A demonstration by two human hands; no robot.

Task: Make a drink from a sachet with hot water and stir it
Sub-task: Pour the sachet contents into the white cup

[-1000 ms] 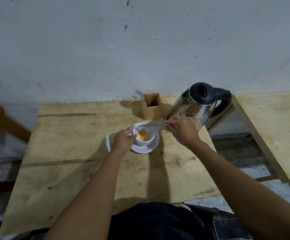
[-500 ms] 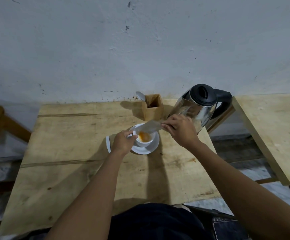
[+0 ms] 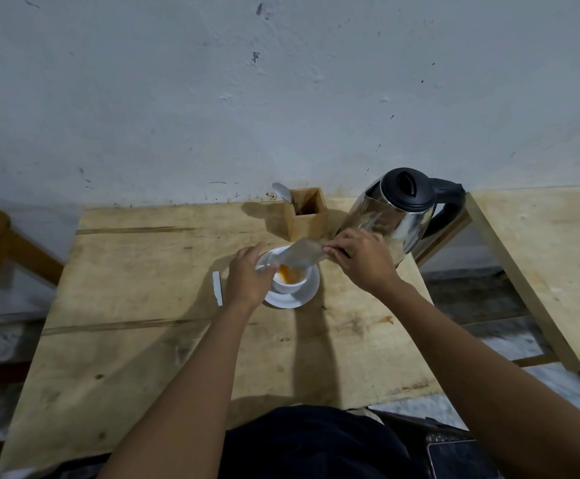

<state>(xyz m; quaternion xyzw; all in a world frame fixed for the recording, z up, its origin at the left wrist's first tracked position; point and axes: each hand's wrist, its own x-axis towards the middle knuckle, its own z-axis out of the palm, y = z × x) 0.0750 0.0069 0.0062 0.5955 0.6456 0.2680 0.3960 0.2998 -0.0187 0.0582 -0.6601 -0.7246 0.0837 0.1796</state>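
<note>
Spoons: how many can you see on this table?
1. A spoon stands in the wooden holder by the wall, left of the kettle. More could be hidden inside the holder.

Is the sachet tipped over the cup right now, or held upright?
Tipped. The sachet slants down from the right hand toward the cup, its low end over the orange powder; the left hand steadies the cup.

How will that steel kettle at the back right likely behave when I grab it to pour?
The kettle is probably heavy for its size if filled; its water level isn't visible. Its polished steel body looks slippery and possibly hot, so take the black handle. It stands near the table edge, close to the right hand, so a sideways push might tip it off.
</note>
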